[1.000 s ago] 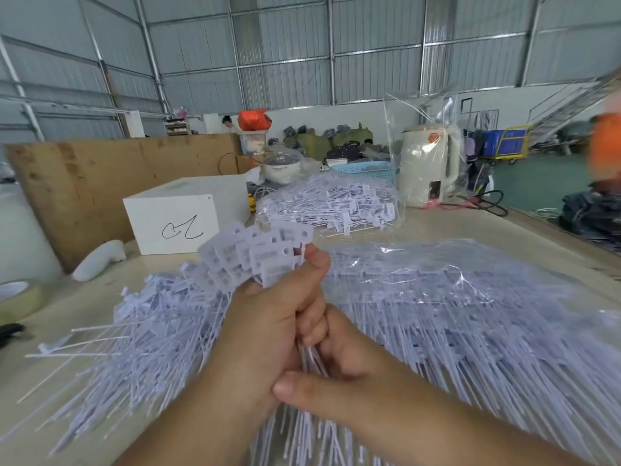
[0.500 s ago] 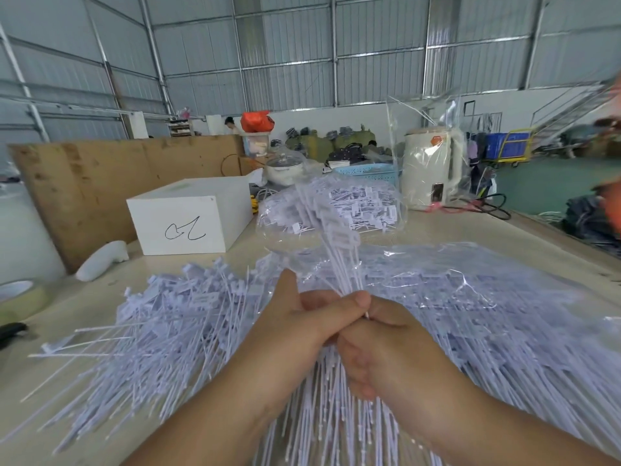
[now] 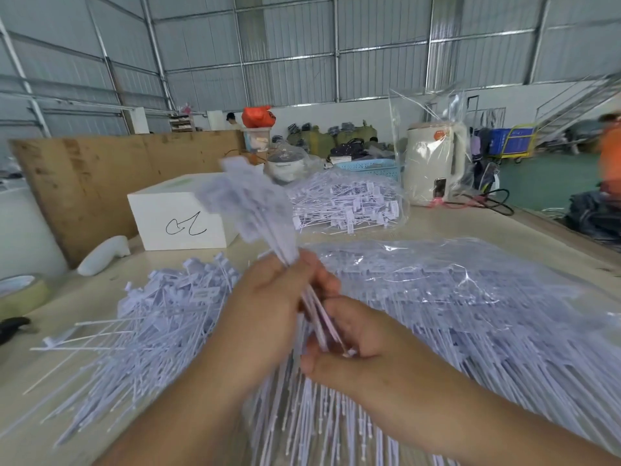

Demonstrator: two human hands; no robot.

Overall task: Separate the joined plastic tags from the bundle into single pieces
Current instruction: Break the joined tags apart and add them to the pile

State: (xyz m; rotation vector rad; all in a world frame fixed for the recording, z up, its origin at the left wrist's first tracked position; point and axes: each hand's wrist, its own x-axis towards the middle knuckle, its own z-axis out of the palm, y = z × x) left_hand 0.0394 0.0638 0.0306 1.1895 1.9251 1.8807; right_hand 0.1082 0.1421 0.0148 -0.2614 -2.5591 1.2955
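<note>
While both hands (image 3: 268,317) grip it, the bundle (image 3: 248,203) fans upward.

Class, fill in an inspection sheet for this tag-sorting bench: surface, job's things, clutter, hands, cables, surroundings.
Surface: pale table, largely covered.
Job's things: held bundle, blurred; loose tags left; bagged tags right; small bag behind.
Clutter: white box, tape roll, kettle in plastic, basket.
Hands: left hand and right hand both grip the bundle's stems.
Cables: black cord beside kettle.
Surroundings: metal-walled warehouse; person in orange, blurred.
</note>
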